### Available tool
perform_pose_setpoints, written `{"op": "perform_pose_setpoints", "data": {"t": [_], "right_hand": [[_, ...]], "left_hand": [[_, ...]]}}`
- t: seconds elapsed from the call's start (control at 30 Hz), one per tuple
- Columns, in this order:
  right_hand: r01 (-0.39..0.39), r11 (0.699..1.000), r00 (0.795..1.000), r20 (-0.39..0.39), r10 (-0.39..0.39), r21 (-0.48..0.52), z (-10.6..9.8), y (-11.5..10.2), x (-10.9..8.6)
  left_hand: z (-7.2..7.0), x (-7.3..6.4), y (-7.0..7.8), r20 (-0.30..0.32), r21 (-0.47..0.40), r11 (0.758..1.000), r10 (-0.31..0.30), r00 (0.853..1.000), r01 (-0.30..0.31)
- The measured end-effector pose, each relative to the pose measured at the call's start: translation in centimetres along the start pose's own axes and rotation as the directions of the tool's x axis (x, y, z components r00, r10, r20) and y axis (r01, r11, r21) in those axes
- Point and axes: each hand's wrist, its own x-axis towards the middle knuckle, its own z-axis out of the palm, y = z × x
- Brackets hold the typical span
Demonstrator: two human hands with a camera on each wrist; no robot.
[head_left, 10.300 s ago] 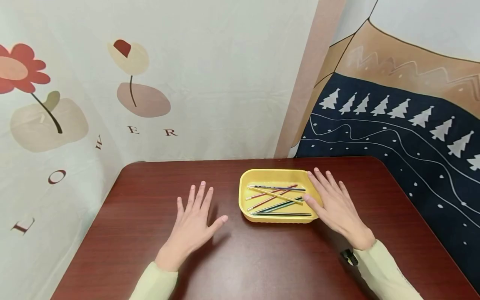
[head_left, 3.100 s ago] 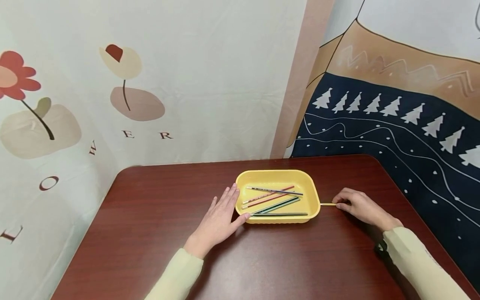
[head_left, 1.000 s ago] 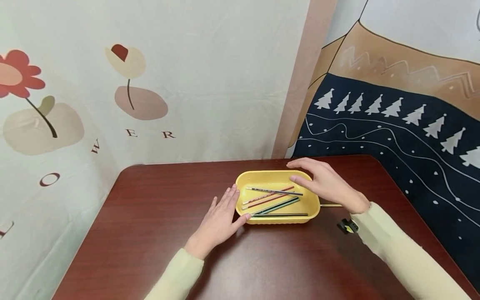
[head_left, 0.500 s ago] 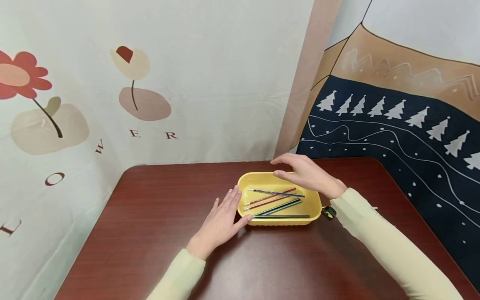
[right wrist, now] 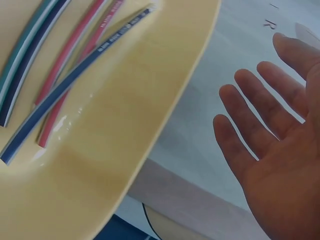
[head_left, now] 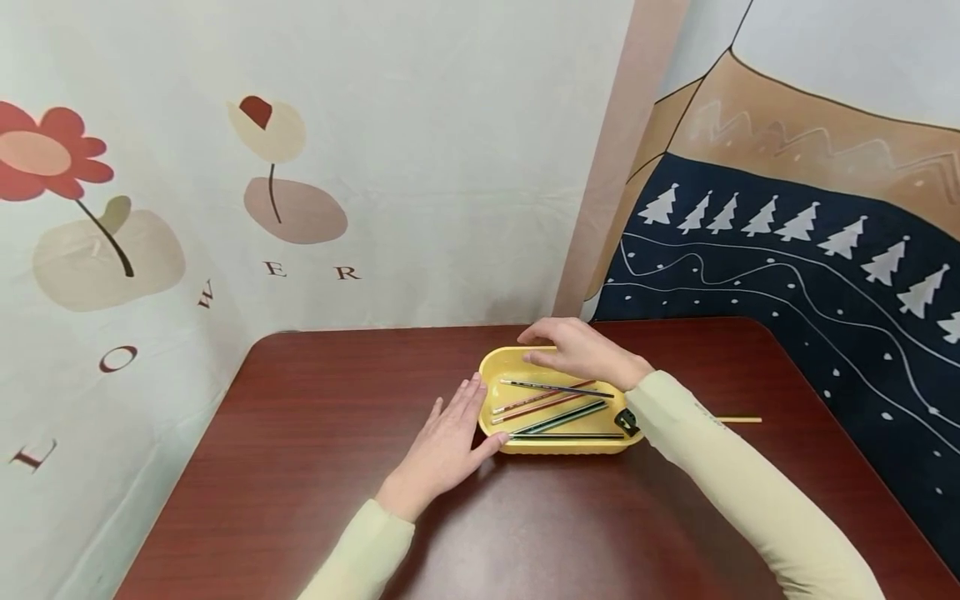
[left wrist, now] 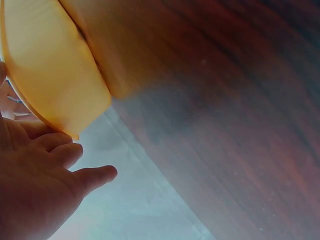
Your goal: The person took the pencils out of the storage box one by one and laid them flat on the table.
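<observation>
A yellow plastic tray [head_left: 495,368] stands on the table with several pencils in it: a blue pencil [head_left: 555,387] across red pencils [head_left: 534,402], green pencils [head_left: 564,417] and a dark pencil [head_left: 566,436]. My left hand [head_left: 444,446] rests against the tray's left side with fingers extended; in the left wrist view its fingers touch the outer wall [left wrist: 55,65]. Over the tray's far edge hovers my right hand [head_left: 581,350]. The right wrist view shows its palm and fingers [right wrist: 250,105] relaxed, apart from the pencils. A yellow pencil [head_left: 741,420] lies right of the tray, partly hidden by the right sleeve.
The reddish-brown wooden table [head_left: 322,400] extends around the tray on every side. Behind it hangs a pale printed cloth [head_left: 435,167], with a dark blue tree-patterned cloth [head_left: 757,258] at the right.
The yellow pencil went from the tray to the table at right, released by my right hand, which then moved left over the tray. Earlier, my left hand came to the tray's side.
</observation>
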Motion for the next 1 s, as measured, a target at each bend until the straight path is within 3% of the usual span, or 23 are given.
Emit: {"op": "perform_pose_setpoints", "data": {"t": [0.33, 0.63, 1.0], "right_hand": [[0.001, 0.994, 0.993, 0.115, 0.011, -0.109, 1.8, 0.8, 0.9], [-0.013, 0.997, 0.982, 0.188, 0.028, -0.080, 3.2, 2.4, 0.8], [-0.058, 0.997, 0.966, 0.248, 0.071, -0.060, 4.2, 2.7, 0.8]], "left_hand": [[0.0, -0.1, 0.2, 0.001, -0.002, 1.000, -0.004, 1.000, 0.004], [0.0, -0.1, 0.1, 0.002, 0.003, 1.000, -0.005, 1.000, 0.005], [0.2, 0.0, 0.0, -0.004, 0.006, 1.000, -0.004, 1.000, 0.004]]}}
